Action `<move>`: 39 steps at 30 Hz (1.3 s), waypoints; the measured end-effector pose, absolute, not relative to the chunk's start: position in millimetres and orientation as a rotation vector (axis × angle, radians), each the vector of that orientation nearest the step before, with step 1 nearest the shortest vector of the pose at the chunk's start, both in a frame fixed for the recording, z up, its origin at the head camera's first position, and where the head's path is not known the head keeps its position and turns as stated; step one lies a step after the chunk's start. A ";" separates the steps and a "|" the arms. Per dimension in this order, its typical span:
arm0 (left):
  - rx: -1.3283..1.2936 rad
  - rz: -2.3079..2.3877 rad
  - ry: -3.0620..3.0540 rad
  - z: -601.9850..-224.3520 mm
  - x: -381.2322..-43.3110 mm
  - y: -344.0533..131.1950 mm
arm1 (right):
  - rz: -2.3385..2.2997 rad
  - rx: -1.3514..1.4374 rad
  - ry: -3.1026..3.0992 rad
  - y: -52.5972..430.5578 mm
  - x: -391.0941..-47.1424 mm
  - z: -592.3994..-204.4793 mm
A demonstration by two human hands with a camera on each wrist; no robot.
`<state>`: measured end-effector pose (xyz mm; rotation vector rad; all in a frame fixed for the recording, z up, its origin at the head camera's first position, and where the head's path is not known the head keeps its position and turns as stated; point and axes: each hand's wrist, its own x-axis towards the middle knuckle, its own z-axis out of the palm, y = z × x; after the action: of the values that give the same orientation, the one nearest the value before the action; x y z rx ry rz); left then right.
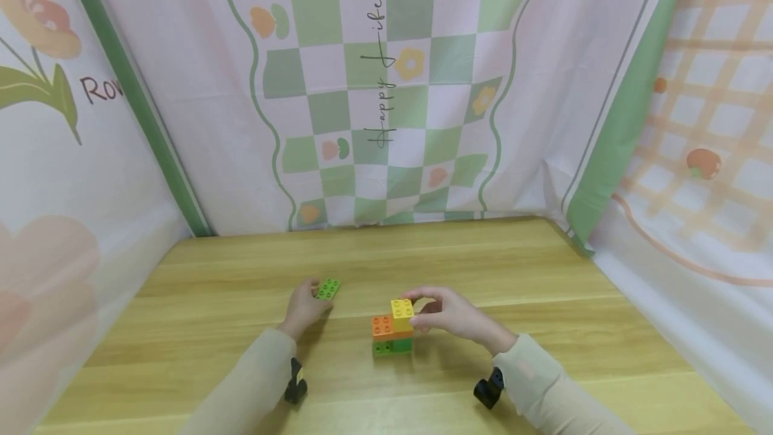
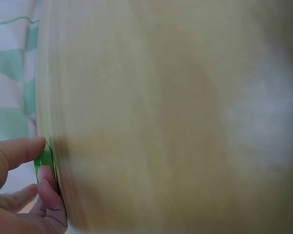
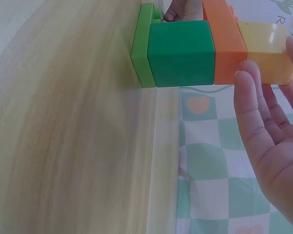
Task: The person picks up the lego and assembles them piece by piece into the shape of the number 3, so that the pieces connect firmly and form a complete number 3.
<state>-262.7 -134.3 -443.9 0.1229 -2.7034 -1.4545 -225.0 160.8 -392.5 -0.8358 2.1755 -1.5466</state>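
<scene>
A small stack of toy building bricks stands on the table. At its bottom lies a thin light green brick [image 3: 142, 46], under a dark green block [image 3: 181, 53]. Across that sits an orange brick [image 1: 382, 326], topped by a yellow brick [image 1: 402, 313]. My right hand [image 1: 449, 314] comes from the right and pinches the yellow brick between thumb and fingers, with fingertips beside the orange one too. Left of the stack, my left hand [image 1: 304, 307] grips a separate flat light green brick [image 1: 329, 288], its studs facing up. In the left wrist view, fingers partly hide this green brick [image 2: 46, 158].
The wooden table [image 1: 477, 257] runs back to a checked curtain [image 1: 362, 113]. More cloth hangs at the left and right sides. Black wrist cameras [image 1: 488, 389] are strapped at both sleeves, low over the table.
</scene>
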 end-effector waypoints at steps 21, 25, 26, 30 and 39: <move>0.118 -1.602 -2.590 -440.8 -257.5 -134.8 | -1.562 -0.827 2.174 160.9 -225.3 -394.3; 0.030 -1.590 -2.552 -437.8 -254.7 -132.7 | -1.564 -0.823 2.170 160.7 -225.4 -394.3; 0.019 -1.594 -2.544 -437.0 -254.1 -132.2 | -1.564 -0.821 2.171 160.6 -225.4 -394.2; 0.003 -1.637 -2.517 -433.7 -251.7 -130.5 | -1.564 -0.822 2.171 160.3 -224.9 -393.6; -0.095 -1.659 -2.493 -430.5 -246.7 -129.6 | -1.569 -0.821 2.168 160.0 -224.9 -393.2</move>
<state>-246.7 -129.6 -430.5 -0.0946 -2.4928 -1.6585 -224.9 160.0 -393.2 -0.8211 2.1679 -1.5687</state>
